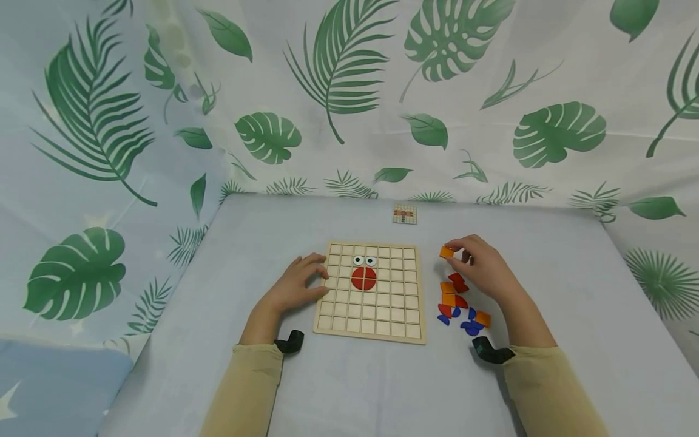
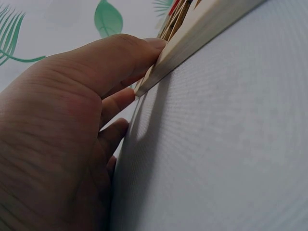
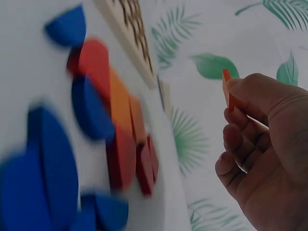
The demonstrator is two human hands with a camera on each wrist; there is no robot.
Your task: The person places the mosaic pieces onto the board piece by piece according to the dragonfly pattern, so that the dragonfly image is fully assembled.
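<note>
A square wooden grid board (image 1: 377, 315) lies on the table, with two round eye pieces (image 1: 364, 261) side by side and a red disc of quarter pieces (image 1: 363, 278) below them. My left hand (image 1: 297, 284) rests at the board's left edge, its thumb and fingertips right at the rim. To the right of the board my right hand (image 1: 480, 264) pinches an orange square tile (image 1: 446, 252) between thumb and fingers. In the right wrist view the tile (image 3: 228, 90) stands edge-on, raised off the table. The other fingers of that hand curl loosely below it.
Loose orange tiles (image 1: 448, 294), red pieces (image 1: 459, 281) and blue pieces (image 1: 472, 328) lie in a pile right of the board, below the right hand. A small patterned card (image 1: 405, 214) lies behind the board. Leaf-printed cloth (image 1: 338, 158) hangs at the back and sides.
</note>
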